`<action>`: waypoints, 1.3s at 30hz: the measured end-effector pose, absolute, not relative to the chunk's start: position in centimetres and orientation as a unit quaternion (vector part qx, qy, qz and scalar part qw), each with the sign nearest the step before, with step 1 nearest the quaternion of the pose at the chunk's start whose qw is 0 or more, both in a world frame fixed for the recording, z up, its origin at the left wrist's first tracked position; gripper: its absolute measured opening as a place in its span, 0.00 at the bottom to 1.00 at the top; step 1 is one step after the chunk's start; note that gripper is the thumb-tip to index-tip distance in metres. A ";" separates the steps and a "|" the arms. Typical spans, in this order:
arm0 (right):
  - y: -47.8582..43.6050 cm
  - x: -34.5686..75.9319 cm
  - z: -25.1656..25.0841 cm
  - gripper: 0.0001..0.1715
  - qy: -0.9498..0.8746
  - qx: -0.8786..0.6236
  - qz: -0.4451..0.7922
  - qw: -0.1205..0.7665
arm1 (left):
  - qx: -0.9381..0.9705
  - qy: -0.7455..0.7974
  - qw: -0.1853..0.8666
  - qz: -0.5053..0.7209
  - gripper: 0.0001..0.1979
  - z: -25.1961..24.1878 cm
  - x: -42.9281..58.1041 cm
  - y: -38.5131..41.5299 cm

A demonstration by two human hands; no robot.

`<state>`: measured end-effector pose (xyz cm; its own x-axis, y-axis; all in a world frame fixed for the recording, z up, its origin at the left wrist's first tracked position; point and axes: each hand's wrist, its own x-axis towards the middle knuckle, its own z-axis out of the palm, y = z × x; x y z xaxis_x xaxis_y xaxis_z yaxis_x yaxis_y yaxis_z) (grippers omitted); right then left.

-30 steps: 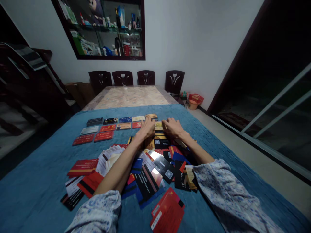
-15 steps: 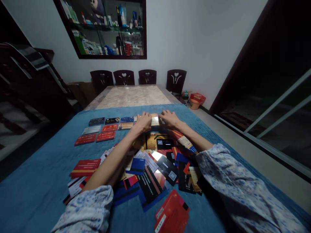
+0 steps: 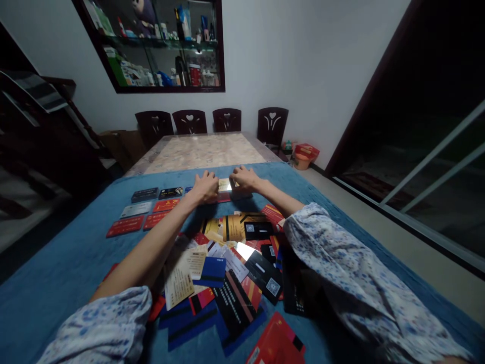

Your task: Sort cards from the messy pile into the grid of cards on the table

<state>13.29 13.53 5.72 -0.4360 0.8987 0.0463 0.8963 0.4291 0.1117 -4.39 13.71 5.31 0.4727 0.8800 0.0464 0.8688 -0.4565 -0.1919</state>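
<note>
Gold card [image 3: 224, 185] | between left grip [image 3: 205, 188] and right grip [image 3: 244, 179] | clenched or released: can't tell

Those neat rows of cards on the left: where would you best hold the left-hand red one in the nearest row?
Probably by its left short edge, coming in low from the left: the red card lies flat, with blue cloth beyond that edge. Another red card sits close on its right and a whitish card just behind, crowding those sides.
</note>
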 end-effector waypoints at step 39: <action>20.1 10.9 2.4 0.23 0.862 0.504 0.012 0.052 | -0.856 -0.512 0.027 0.071 0.14 1.3 -7.5 21.0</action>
<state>10.87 20.07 2.43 -0.4863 0.8703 -0.0777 0.8678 0.4914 0.0734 -7.47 21.02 1.33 0.4662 0.8797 -0.0941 0.8722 -0.4748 -0.1179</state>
